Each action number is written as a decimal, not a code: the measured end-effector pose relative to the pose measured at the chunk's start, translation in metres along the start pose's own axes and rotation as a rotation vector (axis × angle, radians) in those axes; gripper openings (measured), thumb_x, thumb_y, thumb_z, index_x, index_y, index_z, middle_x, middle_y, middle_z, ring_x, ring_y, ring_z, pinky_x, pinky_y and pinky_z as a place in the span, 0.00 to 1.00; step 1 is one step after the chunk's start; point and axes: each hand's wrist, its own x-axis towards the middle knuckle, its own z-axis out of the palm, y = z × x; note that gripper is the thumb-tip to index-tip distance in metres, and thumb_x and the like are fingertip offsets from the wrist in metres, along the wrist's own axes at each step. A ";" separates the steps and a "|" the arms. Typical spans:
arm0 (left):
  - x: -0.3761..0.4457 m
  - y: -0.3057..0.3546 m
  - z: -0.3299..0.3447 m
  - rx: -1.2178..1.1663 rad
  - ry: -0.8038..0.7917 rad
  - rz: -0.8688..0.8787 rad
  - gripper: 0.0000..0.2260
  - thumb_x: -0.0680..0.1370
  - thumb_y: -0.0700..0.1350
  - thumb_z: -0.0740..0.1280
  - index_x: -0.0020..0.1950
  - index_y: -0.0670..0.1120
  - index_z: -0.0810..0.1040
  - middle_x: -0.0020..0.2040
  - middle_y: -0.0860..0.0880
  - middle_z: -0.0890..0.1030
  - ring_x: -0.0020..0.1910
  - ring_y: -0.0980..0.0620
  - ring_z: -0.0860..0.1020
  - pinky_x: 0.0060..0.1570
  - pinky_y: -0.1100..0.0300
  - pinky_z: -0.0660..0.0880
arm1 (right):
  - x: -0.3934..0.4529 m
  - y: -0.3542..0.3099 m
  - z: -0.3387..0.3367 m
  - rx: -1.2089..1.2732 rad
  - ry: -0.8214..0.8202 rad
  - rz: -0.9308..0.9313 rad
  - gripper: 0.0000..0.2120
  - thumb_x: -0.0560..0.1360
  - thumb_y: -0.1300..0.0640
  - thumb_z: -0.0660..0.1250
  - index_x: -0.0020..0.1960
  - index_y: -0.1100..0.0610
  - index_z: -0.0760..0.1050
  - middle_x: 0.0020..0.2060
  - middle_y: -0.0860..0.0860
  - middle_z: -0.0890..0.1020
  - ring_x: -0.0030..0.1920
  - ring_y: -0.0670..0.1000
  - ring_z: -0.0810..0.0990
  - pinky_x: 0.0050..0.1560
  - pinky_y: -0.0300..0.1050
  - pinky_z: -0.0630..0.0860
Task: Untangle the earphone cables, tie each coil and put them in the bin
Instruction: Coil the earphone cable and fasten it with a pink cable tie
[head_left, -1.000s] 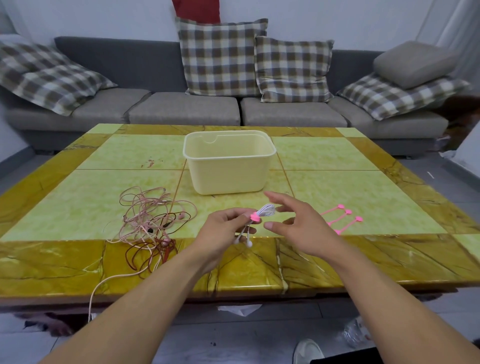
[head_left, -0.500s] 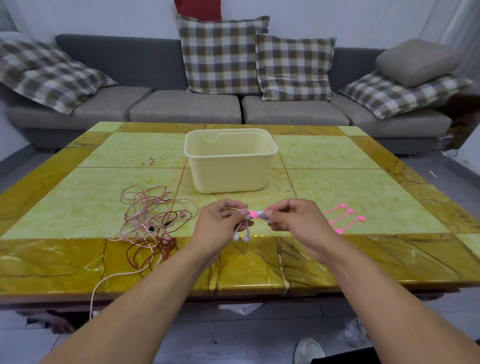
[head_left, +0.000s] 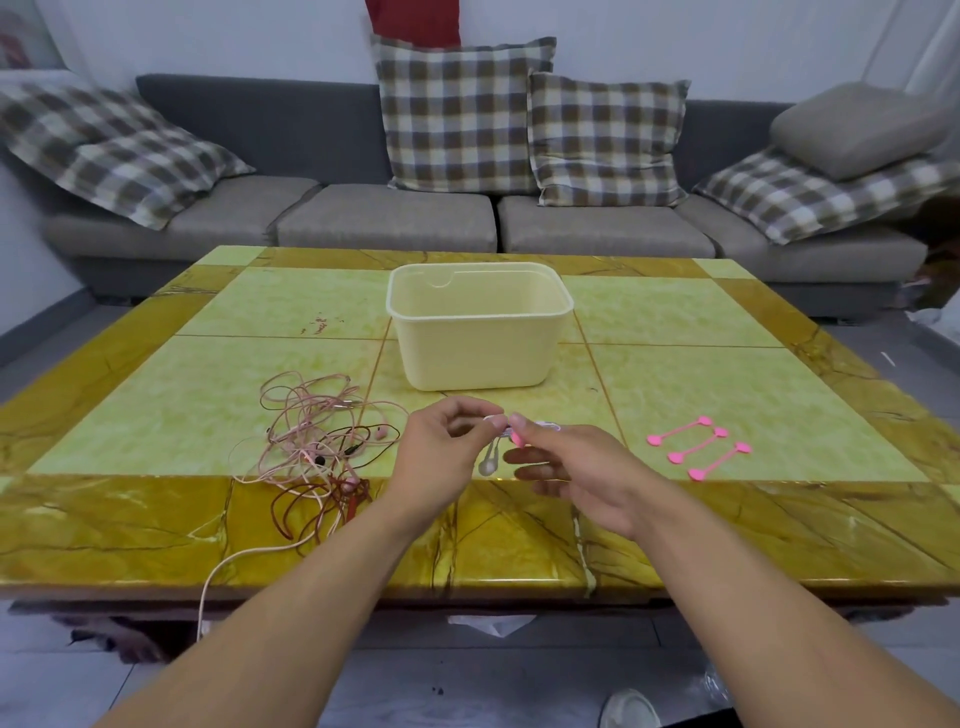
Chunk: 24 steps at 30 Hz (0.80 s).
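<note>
Your hands have drawn together again over the near part of the table (head_left: 156, 525): a second ago your right hand (head_left: 571, 475) was spread open beside the white earphone coil (head_left: 540, 425), half a second ago both hands were closed on it, and now the right thumb and forefinger pinch the pink tie (head_left: 517, 438) wrapped round the bundle while the other fingers have fanned out loosely below. Your left hand (head_left: 441, 457) has its fingers curled round the coil's other end, with the white earbuds (head_left: 488, 462) dangling beneath in the gap between your hands. That reads as the tie being cinched on this first coil, so it looks nearly ready to drop in. The cream bin (head_left: 480, 332) stands just beyond your hands, open-topped and well within reach; I can see nothing in it from here, though its floor is hidden. The bigger job lies to your left: the tangle of pink and dark red cables (head_left: 317, 447) is still a loose knot, with one pink strand trailing over the table's front edge, liable to snag as you pull. Three spare pink ties (head_left: 698, 447) lie side by side to your right, well clear of your hands. Nothing stands between the coil and the bin.
</note>
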 end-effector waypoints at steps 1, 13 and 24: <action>0.001 0.000 0.000 -0.003 0.014 0.004 0.02 0.76 0.44 0.75 0.48 0.47 0.85 0.42 0.51 0.87 0.45 0.56 0.85 0.47 0.68 0.77 | 0.001 -0.001 0.001 0.059 0.002 -0.027 0.09 0.75 0.47 0.74 0.46 0.53 0.88 0.46 0.50 0.86 0.46 0.51 0.82 0.49 0.46 0.75; 0.044 0.007 -0.005 -0.308 0.240 -0.238 0.10 0.81 0.51 0.68 0.53 0.46 0.83 0.52 0.51 0.86 0.57 0.50 0.82 0.58 0.51 0.77 | 0.020 -0.007 0.013 0.368 0.310 -0.295 0.08 0.77 0.58 0.74 0.56 0.53 0.81 0.42 0.48 0.87 0.45 0.46 0.84 0.60 0.45 0.80; 0.098 0.023 -0.007 -0.476 0.216 -0.428 0.24 0.77 0.66 0.66 0.55 0.46 0.82 0.51 0.50 0.86 0.52 0.50 0.84 0.49 0.53 0.78 | 0.033 -0.015 0.016 0.752 0.207 -0.086 0.13 0.80 0.54 0.69 0.56 0.64 0.81 0.45 0.55 0.82 0.36 0.51 0.79 0.45 0.52 0.84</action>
